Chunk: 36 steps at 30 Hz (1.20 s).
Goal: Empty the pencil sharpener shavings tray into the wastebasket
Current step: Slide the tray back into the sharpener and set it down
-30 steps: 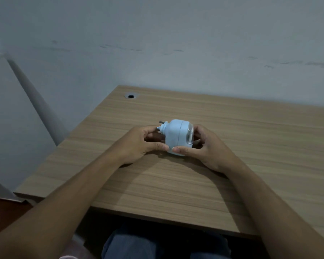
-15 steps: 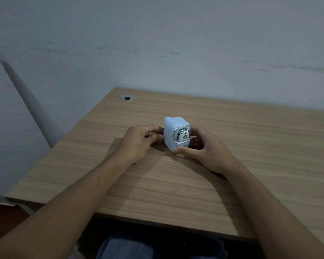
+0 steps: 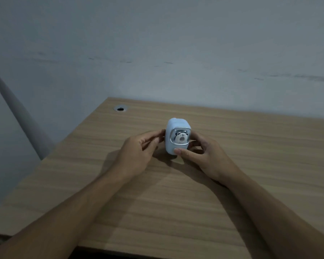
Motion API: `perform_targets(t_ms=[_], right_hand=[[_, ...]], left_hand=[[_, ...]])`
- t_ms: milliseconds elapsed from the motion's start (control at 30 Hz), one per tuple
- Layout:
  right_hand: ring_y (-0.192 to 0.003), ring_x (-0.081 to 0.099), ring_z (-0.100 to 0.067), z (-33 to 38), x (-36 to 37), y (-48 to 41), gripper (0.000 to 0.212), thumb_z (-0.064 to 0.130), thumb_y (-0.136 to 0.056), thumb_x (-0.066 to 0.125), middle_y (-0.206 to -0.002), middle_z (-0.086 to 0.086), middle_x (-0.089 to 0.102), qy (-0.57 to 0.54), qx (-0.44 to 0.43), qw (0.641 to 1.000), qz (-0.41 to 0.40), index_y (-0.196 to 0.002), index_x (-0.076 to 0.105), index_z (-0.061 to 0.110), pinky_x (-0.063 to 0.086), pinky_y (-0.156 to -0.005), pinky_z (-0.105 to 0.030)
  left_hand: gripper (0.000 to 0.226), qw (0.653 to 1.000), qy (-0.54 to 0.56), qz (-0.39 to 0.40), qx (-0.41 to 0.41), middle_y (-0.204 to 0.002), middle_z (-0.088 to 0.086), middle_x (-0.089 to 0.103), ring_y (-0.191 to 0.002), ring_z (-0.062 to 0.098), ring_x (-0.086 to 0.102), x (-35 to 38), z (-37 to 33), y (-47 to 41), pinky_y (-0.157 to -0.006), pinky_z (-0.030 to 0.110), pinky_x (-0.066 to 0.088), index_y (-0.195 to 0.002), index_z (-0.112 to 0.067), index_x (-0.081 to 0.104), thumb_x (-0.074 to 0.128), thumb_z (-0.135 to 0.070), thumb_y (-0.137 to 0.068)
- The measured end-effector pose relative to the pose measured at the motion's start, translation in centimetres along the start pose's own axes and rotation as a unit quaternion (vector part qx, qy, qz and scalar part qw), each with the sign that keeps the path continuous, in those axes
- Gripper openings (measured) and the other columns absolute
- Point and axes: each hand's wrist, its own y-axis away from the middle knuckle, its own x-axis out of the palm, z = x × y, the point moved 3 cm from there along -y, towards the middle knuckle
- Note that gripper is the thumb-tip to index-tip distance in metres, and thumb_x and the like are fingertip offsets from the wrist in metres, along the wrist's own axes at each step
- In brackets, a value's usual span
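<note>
A small light-blue pencil sharpener [image 3: 177,128] stands upright on the wooden desk [image 3: 176,202], its front window with a little bear figure facing me. My right hand [image 3: 202,157] grips it from the right, thumb pressed on its lower front edge and fingers behind it. My left hand [image 3: 138,152] is at its left side, fingertips touching or nearly touching the casing. The shavings tray is not visibly pulled out. No wastebasket is in view.
A round cable hole [image 3: 120,108] sits in the desk's far left corner. A pale wall [image 3: 157,53] rises right behind the desk. The desk's left edge drops off toward a grey slanted beam [image 3: 21,113].
The sharpener has been turned from lying sideways to standing upright with its bear window toward me. My left hand loosened from a grip to a light touch at its side.
</note>
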Motion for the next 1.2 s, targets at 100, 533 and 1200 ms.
perform_targets(t_ms=[100,533,1200], right_hand=[[-0.088,0.079,-0.027,-0.9,-0.3,-2.4,0.047,0.037,-0.093,0.090,-0.110,-0.003,0.085,-0.007,0.001,1.000,-0.026,-0.138,0.075,0.036,0.062,-0.086,-0.029],[-0.101,0.065,0.034,-6.3,-2.1,-14.1,0.053,0.028,-0.100,0.084,-0.139,0.006,0.078,0.007,0.004,0.996,-0.087,-0.151,0.071,0.025,0.046,-0.085,0.005],[-0.126,0.075,-0.007,-10.3,-3.3,-22.8,0.049,0.038,-0.102,0.078,-0.135,0.012,0.081,0.118,0.009,0.985,-0.123,-0.149,0.069,0.035,0.055,-0.111,-0.030]], left_hand=[[0.049,1.000,-0.014,0.023,-0.001,-0.155,-0.006,0.069,-0.147,0.003,0.062,0.7,0.0,-1.9,-0.126,0.025,0.044,-0.159,-0.013,0.060,0.052,0.002,-0.113],[0.054,0.996,0.054,0.069,-0.031,-0.164,-0.004,0.060,-0.159,0.012,0.048,3.3,3.9,-15.2,-0.137,0.046,0.030,-0.162,-0.021,0.056,0.049,-0.028,-0.109],[0.051,0.993,0.032,0.104,-0.039,-0.161,-0.009,0.064,-0.156,0.011,0.052,5.5,8.5,-26.0,-0.135,0.047,0.033,-0.153,-0.042,0.060,0.046,-0.037,-0.104]])
